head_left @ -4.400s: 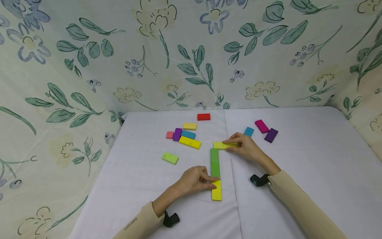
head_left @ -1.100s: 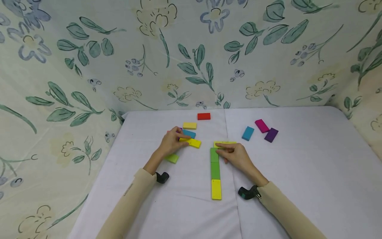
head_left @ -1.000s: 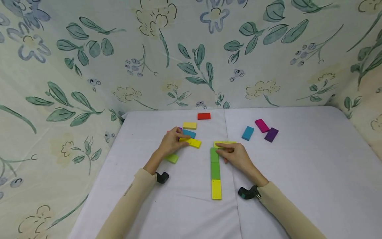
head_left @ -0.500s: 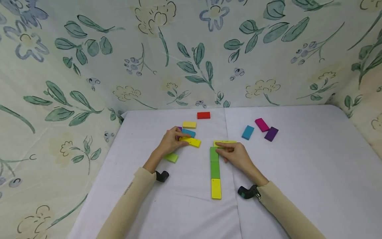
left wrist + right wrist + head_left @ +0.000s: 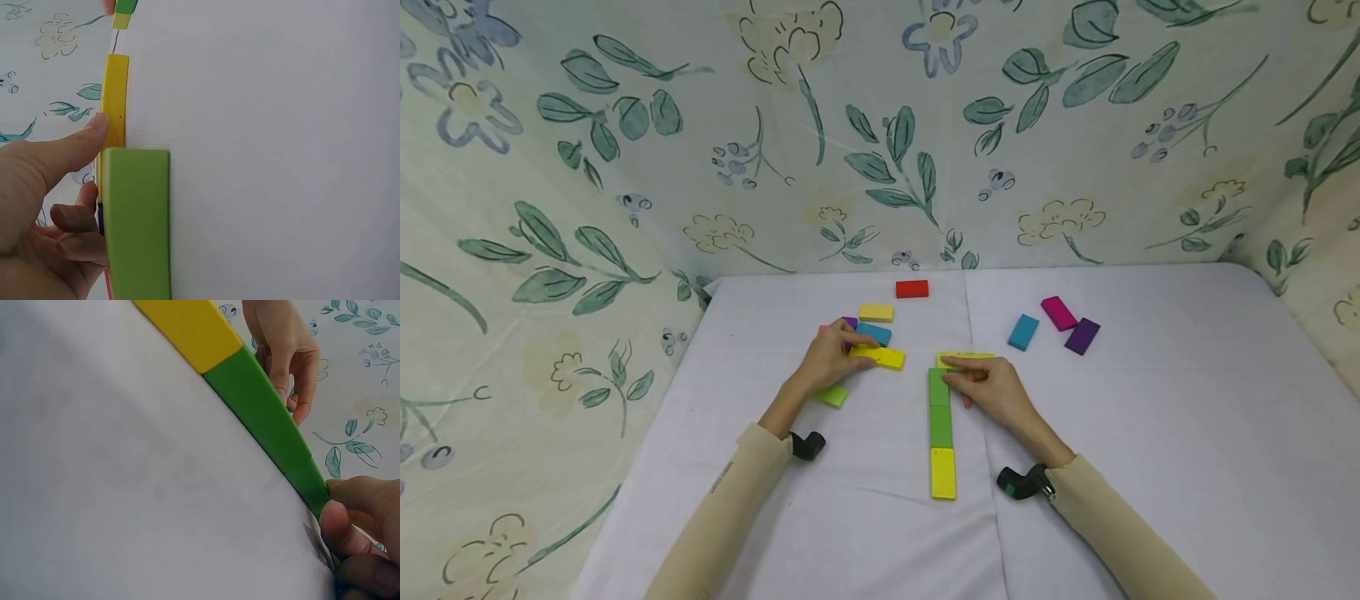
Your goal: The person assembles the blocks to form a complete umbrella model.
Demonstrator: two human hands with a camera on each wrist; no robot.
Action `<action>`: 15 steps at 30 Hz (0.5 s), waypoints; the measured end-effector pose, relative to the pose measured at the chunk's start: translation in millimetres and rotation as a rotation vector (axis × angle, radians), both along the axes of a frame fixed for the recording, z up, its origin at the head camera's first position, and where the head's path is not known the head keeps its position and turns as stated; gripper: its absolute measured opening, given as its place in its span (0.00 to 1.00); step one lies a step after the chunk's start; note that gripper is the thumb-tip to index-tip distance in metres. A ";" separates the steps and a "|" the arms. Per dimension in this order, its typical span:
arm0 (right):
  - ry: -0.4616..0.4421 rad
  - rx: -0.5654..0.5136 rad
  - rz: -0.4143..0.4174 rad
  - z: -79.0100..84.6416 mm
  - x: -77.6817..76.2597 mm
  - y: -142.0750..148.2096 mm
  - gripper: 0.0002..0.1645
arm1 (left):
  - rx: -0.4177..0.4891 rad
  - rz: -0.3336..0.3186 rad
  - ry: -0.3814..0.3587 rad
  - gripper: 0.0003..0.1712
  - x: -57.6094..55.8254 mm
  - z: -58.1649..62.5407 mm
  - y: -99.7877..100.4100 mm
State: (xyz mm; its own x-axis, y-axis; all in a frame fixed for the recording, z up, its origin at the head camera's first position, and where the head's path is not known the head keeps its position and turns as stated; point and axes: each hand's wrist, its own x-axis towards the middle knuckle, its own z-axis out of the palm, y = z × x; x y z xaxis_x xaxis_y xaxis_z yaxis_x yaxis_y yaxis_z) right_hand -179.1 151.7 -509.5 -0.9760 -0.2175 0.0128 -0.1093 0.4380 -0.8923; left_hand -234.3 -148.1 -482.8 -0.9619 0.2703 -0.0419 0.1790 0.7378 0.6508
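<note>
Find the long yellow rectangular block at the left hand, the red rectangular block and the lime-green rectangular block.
Long yellow rectangular block (image 5: pixel 886 358): head view, end beyond the left hand (image 5: pixel 826 357).
Red rectangular block (image 5: pixel 912 289): head view, middle of top face.
Lime-green rectangular block (image 5: pixel 139 225): left wrist view, middle of visible face.

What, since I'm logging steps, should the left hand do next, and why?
The left hand should probably slide the yellow block it touches toward the two green blocks: its thumb lies against it, white cloth lies between, and the right hand is at their far end.
</note>
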 end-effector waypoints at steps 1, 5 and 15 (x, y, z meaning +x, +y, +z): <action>0.000 -0.003 -0.001 -0.1 -0.1 0.2 0.21 | 0.002 0.004 0.004 0.15 0.8 -0.2 0.2; 0.000 -0.010 0.001 -1.1 -0.7 0.7 0.21 | 0.002 0.004 0.033 0.15 3.6 -1.2 0.9; -0.001 -0.015 0.000 -2.3 -1.1 1.4 0.21 | 0.000 -0.056 0.097 0.14 5.3 -4.1 0.6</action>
State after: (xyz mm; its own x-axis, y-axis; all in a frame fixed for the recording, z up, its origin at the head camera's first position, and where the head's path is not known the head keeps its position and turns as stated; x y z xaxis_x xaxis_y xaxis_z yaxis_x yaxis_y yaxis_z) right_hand -180.2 153.1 -511.9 -0.9759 -0.2177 0.0153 -0.1088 0.4249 -0.8987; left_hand -229.0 -147.5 -486.9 -0.9449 0.3233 0.0509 0.2818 0.7248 0.6286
